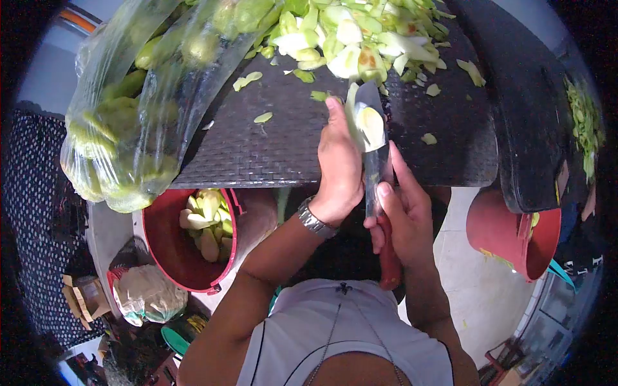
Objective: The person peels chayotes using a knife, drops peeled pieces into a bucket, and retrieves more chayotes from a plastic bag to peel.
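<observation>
My left hand [339, 157], with a metal watch at the wrist, is wrapped round a pale green vegetable piece [352, 112] above the edge of the dark woven table [257, 148]. My right hand [404, 215] holds a knife by its red handle [389, 257], the blade pointing up and away from me. A pale slice [371, 128] lies against the blade beside the held piece. Beyond both hands is a pile of cut green and white pieces [347, 38].
A clear plastic bag [129, 128] of green vegetables hangs over the table's left side. Below it, a red bucket [233, 238] holds cut pieces. Another red bucket [489, 222] stands at right, near a dark chair-like object [524, 128]. A tied bag [148, 293] sits lower left.
</observation>
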`<state>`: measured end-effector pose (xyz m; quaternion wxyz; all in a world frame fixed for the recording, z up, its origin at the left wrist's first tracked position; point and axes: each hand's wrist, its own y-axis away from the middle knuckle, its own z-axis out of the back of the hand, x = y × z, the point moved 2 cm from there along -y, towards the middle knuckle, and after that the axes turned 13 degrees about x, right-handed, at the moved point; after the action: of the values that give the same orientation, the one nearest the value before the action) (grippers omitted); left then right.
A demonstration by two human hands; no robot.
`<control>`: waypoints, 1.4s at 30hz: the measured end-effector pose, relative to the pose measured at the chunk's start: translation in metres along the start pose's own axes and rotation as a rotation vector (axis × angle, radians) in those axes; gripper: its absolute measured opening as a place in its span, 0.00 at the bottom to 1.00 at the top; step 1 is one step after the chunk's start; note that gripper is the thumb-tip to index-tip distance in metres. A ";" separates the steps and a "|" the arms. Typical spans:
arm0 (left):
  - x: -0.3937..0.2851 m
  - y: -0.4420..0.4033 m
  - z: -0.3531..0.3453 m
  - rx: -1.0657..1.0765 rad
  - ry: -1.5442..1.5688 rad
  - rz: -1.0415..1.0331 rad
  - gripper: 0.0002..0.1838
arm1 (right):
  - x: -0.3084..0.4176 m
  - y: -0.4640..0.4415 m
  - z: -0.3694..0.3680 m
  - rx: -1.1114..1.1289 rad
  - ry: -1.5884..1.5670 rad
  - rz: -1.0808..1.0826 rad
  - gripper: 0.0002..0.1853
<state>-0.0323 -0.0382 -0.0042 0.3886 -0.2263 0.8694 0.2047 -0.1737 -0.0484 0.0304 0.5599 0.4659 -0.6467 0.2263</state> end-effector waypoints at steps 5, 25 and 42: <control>-0.010 -0.003 -0.003 -0.040 0.043 -0.087 0.33 | 0.000 0.002 -0.006 -0.003 0.011 -0.024 0.30; -0.019 -0.003 0.001 -0.038 -0.271 -0.164 0.37 | 0.015 -0.014 -0.004 0.056 -0.165 -0.065 0.23; -0.022 -0.014 0.013 -0.177 -0.408 -0.299 0.28 | 0.013 -0.030 -0.012 0.130 -0.325 -0.033 0.22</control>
<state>-0.0037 -0.0380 0.0023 0.5604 -0.3395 0.7087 0.2616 -0.1408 -0.0576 0.0391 0.4202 0.5421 -0.7051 0.1800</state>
